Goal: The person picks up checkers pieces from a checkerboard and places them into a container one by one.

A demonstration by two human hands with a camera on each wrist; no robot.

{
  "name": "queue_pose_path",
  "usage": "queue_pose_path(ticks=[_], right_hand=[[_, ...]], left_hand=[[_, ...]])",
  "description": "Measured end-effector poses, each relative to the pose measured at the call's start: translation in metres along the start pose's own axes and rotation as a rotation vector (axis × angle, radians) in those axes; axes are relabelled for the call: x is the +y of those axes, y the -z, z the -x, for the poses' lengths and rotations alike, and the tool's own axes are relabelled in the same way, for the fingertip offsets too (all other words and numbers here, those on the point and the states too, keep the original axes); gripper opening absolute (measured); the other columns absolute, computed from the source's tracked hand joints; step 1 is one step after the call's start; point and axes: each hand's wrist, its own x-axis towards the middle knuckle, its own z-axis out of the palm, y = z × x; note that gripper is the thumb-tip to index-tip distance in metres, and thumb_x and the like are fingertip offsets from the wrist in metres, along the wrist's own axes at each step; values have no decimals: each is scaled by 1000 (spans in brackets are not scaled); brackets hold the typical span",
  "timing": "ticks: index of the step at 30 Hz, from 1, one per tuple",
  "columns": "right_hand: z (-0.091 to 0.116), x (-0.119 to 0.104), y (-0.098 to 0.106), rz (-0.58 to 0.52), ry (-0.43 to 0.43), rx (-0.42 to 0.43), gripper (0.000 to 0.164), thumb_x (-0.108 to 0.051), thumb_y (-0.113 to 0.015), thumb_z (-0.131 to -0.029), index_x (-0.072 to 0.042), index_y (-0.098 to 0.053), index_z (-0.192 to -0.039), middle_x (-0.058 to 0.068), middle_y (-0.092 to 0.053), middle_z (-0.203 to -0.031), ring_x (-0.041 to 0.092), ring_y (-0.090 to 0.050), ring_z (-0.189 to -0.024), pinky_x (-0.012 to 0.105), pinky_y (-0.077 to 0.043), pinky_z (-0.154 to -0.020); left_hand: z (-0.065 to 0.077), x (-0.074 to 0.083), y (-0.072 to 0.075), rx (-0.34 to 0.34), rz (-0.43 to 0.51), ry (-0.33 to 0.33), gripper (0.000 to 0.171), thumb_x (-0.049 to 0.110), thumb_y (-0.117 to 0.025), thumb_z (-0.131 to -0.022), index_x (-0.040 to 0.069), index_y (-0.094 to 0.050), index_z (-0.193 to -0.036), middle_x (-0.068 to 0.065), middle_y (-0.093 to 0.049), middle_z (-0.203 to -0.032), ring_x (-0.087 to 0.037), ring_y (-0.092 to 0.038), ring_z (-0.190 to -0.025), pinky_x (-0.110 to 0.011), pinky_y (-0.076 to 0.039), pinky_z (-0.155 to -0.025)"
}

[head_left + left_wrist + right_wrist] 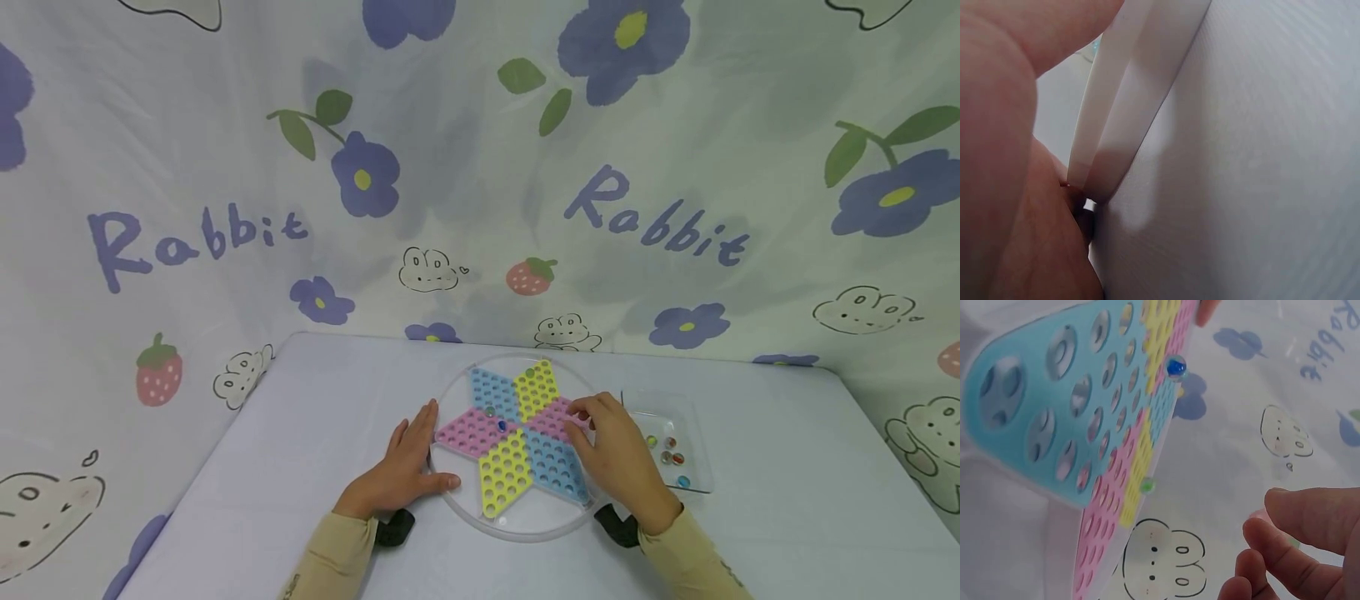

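Observation:
A round Chinese checkers board [504,528] with a six-pointed star of blue, pink and yellow holes lies on the table. My left hand [403,462] rests against its left rim, fingers straight and thumb over the edge. Above the right pink point hovers my right hand [617,446], thumb and fingers bent but apart; I see nothing between them in the right wrist view. A blue marble [502,426] sits in the left pink section. One greenish marble [490,411] is in the upper blue section, and a green marble [529,373] is near the far yellow tip.
To the right of the board stands a clear plastic box [699,433] holding several marbles [667,457]. A white cloth covers the table [787,500]. Behind it hangs a patterned curtain [480,225] with flowers and rabbits.

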Motion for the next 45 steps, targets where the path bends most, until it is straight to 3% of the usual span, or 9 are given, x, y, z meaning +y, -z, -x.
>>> queue_pose_path(ticks=[10,23,31,45], right_hand=[[-6,-11,-12,-21,-1,1,17,-14,-74,-92,-6,-71,-107,5,-60,-100,18,-58,-90,34,-56,-80],[-14,-21,-27,-46,40,-3,15,-16,-75,-92,-6,-71,-102,3,-59,-95,13,-53,-79,29,-51,-69],[-17,-29,-34,-54,16,-29,16,-18,-75,-92,-8,-71,-103,3,-60,-98,13,-54,-81,30,-52,-72],[-26,-37,-47,-68,60,-56,17,-18,-75,-91,-6,-71,-103,5,-61,-97,14,-55,-82,33,-50,-72]], left_hand=[[0,-1,0,11,0,-8,119,52,-72,-89,-5,6,-158,-23,3,-166,-37,4,-153,-54,9,-119],[-1,-1,-2,9,5,2,118,51,-72,-89,-5,5,-158,-22,3,-167,-36,4,-154,-53,9,-120],[-1,-1,-2,6,-2,2,117,52,-71,-89,-5,6,-158,-21,4,-167,-36,4,-154,-53,10,-120],[-1,-2,-1,12,-7,0,116,51,-71,-90,-5,5,-158,-22,3,-167,-36,3,-154,-53,9,-120]])
